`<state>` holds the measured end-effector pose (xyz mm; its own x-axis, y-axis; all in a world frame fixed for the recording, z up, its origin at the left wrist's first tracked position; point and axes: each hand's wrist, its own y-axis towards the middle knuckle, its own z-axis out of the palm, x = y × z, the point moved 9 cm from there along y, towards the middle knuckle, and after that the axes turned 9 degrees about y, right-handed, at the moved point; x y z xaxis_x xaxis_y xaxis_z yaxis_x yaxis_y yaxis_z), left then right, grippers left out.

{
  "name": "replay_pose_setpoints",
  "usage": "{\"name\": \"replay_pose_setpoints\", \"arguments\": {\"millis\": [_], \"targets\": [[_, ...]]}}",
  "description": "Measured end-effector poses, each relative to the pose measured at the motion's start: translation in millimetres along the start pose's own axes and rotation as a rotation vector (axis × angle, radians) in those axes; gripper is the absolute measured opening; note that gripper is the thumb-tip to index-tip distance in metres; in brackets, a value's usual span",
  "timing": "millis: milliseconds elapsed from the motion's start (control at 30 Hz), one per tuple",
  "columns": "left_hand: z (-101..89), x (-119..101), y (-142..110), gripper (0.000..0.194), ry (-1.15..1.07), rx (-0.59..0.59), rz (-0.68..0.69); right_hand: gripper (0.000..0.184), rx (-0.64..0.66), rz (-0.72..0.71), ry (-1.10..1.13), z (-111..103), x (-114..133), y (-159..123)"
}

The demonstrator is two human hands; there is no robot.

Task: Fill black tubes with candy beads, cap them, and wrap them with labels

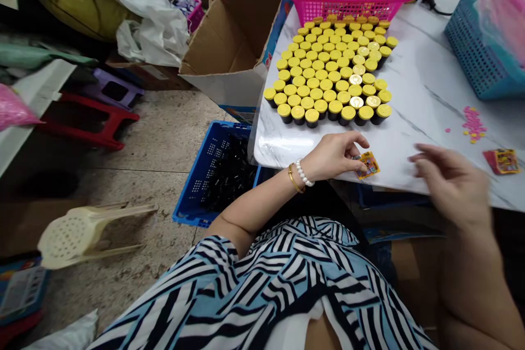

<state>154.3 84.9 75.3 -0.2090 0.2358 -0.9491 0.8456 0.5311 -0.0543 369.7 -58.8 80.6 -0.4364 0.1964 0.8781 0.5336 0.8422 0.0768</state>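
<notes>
The left hand [334,154] pinched a small orange sticker [368,164] against the near worktop [430,93]. The right hand [449,180] hovered right of it, blurred, fingers loosely spread.

Small sticker sheet [368,164]: orange-yellow, colourful print, roughly square, lying flat near front edge of white marbled worktop [426,93], slightly skewed. Pinched at left edge by left hand [334,156]; fingers [356,149] partly cover it.

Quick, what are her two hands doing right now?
Left hand: pinching a small colourful sticker on the table.
Right hand: open, blurred, holding nothing.
</notes>
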Motion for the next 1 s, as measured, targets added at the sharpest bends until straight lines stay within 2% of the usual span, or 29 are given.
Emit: {"name": "replay_pose_setpoints", "arguments": {"millis": [33,100,133,200,267,367,467,567,667,767,900,1000], "targets": [[-1.6,-1.0,-1.2,0.042,-0.002,-0.001,0.007,0.053,0.129,0.048,0.129,38.9,12.6,-3.4],[-8.4,-1.5,-4.8,0.043,-0.023,-0.015,0.019,0.045,0.303,0.107,0.31,97.3,35.0,-6.6],[-13.0,-0.8,-7.1,0.044,-0.048,-0.024,0.022,0.043,0.349,0.124,0.361,115.5,43.0,-6.2],[-23.3,1.6,-11.5,0.045,-0.108,-0.056,0.025,0.039,0.363,0.13,0.394,129.9,51.0,-1.7],[-34.3,3.1,-14.9,0.048,-0.123,-0.124,0.047,0.035,0.28,0.101,0.352,118.2,47.8,8.1],[-45.5,3.6,-20.0,0.054,0.023,-0.265,0.1,0.033,0.023,0.047,0.221,65.7,22.9,29.1],[-39.4,8.0,-25.6,0.044,0.194,-0.308,0.134,0.04,-0.137,0.069,0.019,12.1,-15.0,47.6],[-30.9,15.1,-35.2,0.033,0.329,-0.332,0.157,0.053,-0.189,0.081,-0.249,-17.8,-37.5,55.2],[-31.3,16.7,-51.2,0.027,0.401,-0.397,0.21,0.059,-0.251,-0.039,-0.457,-24.2,-30.2,49.1],[-37.6,17.3,-67.4,0.024,0.403,-0.452,0.247,0.053,-0.279,-0.179,-0.601,-22.4,-16.3,36.8],[-46.5,21.3,-78.5,0.019,0.373,-0.499,0.244,0.047,-0.395,-0.22,-0.551,-39.8,-13.8,20.5],[-47.2,22.9,-78.6,0.017,0.37,-0.504,0.24,0.042,-0.402,-0.338,-0.605,-30.0,-5.2,8.6]]}}
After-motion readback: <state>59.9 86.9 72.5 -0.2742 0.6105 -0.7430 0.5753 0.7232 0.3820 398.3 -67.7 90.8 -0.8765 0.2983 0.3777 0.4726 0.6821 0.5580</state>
